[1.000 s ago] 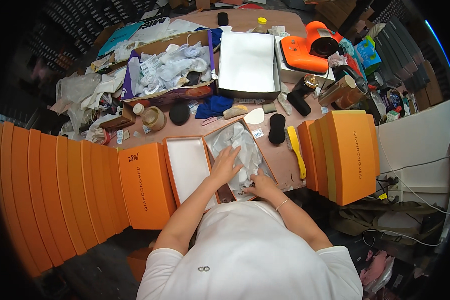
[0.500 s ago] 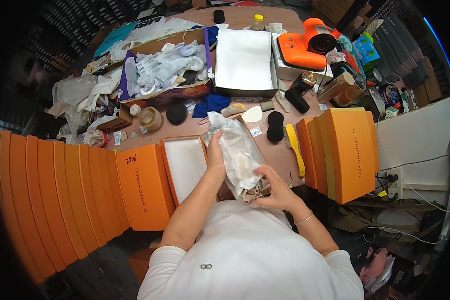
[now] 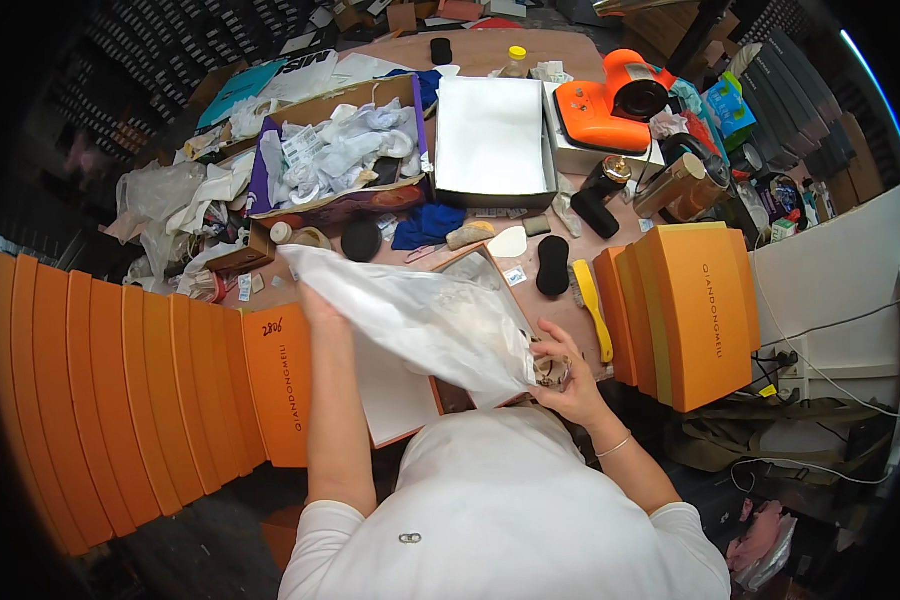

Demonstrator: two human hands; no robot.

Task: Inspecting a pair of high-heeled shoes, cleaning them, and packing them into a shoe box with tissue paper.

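A translucent white wrapping sheet point(image 3: 410, 305) stretches slantwise between my hands. My left hand point(image 3: 322, 308) is closed on its raised upper-left end, with the fingers mostly behind the sheet. At its lower right end, my right hand point(image 3: 572, 388) grips a small beige-and-brown item point(image 3: 550, 370) with shiny, chain-like detail. The wrapping covers most of that item, so its full shape is hidden. Beneath the sheet lies an open orange-edged box point(image 3: 480, 262), partly covered. Beside it, under my left forearm, is a lid or tray point(image 3: 395, 395) with a white inside.
Orange boxes point(image 3: 170, 390) stand in a long row at left, and more orange boxes point(image 3: 685, 310) stand at right. A yellow-handled brush point(image 3: 592, 310) and a black oval pad point(image 3: 553, 265) lie nearby. Farther back are a purple box point(image 3: 345, 200) of crumpled wrapping and an orange machine point(image 3: 610, 105).
My left hand has moved left and up, pulling the bunched wrapping out into a wide sheet. My right hand has shifted slightly right with the beige-and-brown item.
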